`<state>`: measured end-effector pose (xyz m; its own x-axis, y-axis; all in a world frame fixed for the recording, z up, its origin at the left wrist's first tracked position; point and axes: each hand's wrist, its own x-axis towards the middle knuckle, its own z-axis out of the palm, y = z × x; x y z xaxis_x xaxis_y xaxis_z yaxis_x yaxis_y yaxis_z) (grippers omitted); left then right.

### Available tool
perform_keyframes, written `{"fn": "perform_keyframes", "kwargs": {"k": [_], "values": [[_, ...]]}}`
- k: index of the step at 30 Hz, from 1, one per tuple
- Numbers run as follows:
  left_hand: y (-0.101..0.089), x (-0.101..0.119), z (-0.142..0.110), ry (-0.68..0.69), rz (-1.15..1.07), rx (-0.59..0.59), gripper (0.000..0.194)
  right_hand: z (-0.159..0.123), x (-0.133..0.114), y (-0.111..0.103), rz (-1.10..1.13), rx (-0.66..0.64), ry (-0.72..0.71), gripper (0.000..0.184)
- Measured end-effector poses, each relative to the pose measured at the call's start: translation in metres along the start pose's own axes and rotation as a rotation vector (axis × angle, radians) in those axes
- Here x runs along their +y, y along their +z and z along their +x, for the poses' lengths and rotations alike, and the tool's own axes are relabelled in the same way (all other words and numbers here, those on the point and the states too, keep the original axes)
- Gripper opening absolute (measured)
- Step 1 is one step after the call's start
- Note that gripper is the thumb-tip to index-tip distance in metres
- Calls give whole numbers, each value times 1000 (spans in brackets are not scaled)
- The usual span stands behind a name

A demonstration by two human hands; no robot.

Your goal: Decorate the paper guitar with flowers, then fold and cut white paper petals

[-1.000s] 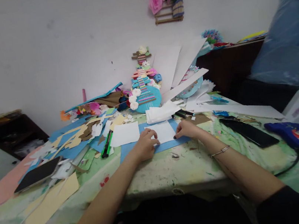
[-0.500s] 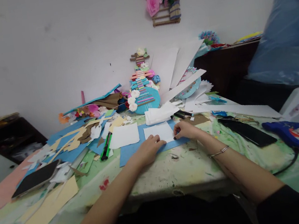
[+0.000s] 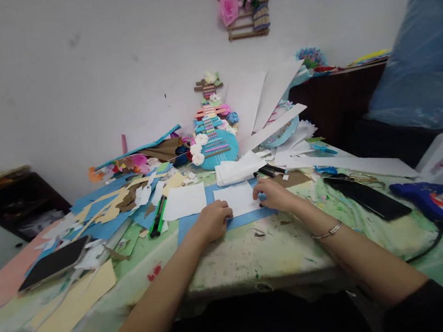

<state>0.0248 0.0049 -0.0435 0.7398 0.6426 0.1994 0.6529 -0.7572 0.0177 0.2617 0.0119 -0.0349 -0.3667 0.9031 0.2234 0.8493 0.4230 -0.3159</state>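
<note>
Wht paper (image 3: 235, 199) atop blue sht (image 3: 251, 217)

No legible text — no labels, no numbers

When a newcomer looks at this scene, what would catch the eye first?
Most likely the turquoise guitar-shaped craft at the back of the table, then the red and pink flowers higher on the wall. Near the table's front, the left hand and right hand stand out, at opposite sides of a white sheet on blue paper.
</note>
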Motion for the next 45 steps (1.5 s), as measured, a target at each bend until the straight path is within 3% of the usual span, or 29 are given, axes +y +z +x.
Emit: {"fn": "perform_keyframes", "kwargs": {"k": [3, 7, 9, 14, 18, 32, 37, 40, 43, 45], "values": [[-2, 8, -3, 22, 89, 2, 28, -11, -22, 5, -104, 18, -181, 35], [0, 29, -14, -18, 210, 3, 19, -30, -47, 23, -266, -28, -449, 34], [4, 38, -22, -54, 246, -7, 21, -38, -51, 32, -344, -23, -488, 39], [14, 44, -37, -116, 255, 9, 37, -52, -47, 39, -408, -27, -315, 48], [15, 43, -39, -189, 237, 31, 35, -60, -45, 32, -435, -21, -203, 47], [10, 44, -39, -218, 181, 37, 37, -71, -40, 35, -498, 60, -95, 42], [1, 15, -26, -171, -77, 40, 30, -51, -36, 4, -365, -111, -4, 36], [-4, -10, -11, -201, -238, 11, 27, -27, -29, -11, -221, -106, 80, 40], [-2, -27, 0, -244, -354, -39, 28, -9, -20, -10, -44, -62, 95, 41], [1, -32, 3, -247, -467, -55, 23, -3, -14, -4, 32, -61, 94, 27]]}}
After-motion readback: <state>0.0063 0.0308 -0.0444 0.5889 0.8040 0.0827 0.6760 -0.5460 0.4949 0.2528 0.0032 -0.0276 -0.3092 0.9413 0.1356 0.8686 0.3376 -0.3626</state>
